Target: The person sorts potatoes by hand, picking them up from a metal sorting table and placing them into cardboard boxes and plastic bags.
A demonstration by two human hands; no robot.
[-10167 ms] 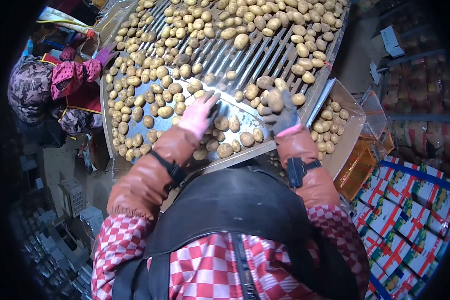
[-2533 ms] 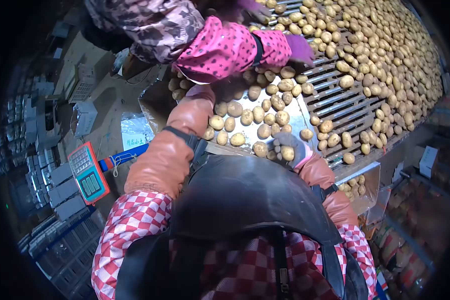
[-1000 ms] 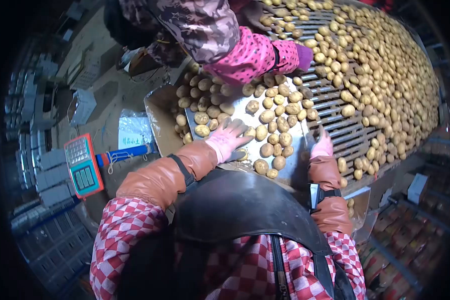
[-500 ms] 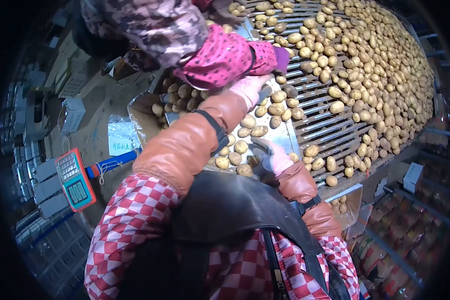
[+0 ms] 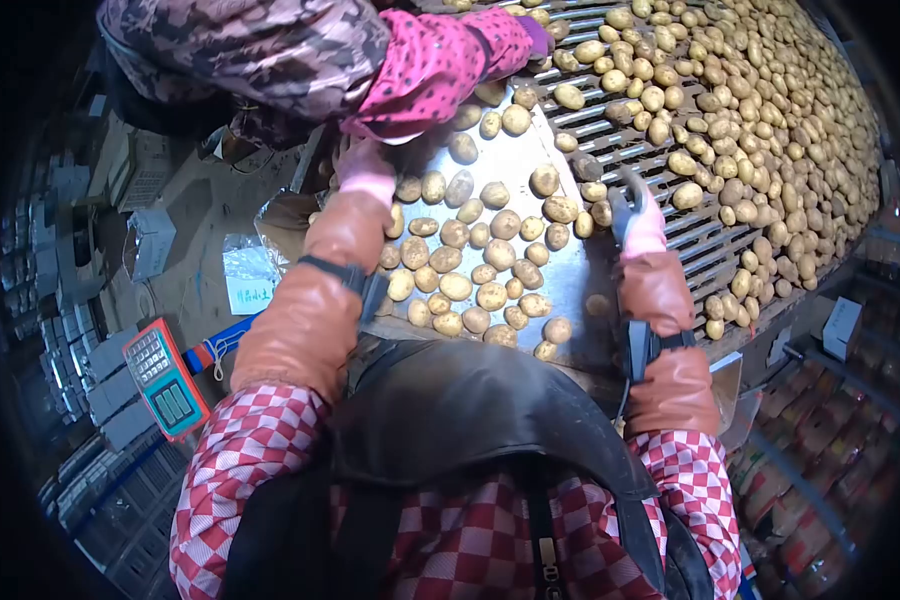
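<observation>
Many yellow-brown potatoes point(image 5: 455, 286) lie loose on a shiny metal tray point(image 5: 585, 300) in front of me. My left hand point(image 5: 366, 168), in a pink glove, is at the tray's left edge beside several potatoes; its fingers are blurred and partly hidden near another person's sleeve. My right hand point(image 5: 637, 212), in a pink and grey glove, reaches over the metal bars point(image 5: 682, 238) just right of the tray. Its fingers are apart and slightly bent, close to a few potatoes at the tray's edge, with nothing held.
A large heap of potatoes point(image 5: 780, 150) covers the barred rack at right. Another person's pink dotted sleeve point(image 5: 430, 70) and purple glove point(image 5: 537, 38) reach across the top. At left are a red and teal scale display point(image 5: 166, 380) and a plastic-wrapped paper sign point(image 5: 250, 292).
My left hand has swung left across the tray, and my right hand has moved up and right to the bars. More potatoes now show on the tray. The other person's glove has moved farther away.
</observation>
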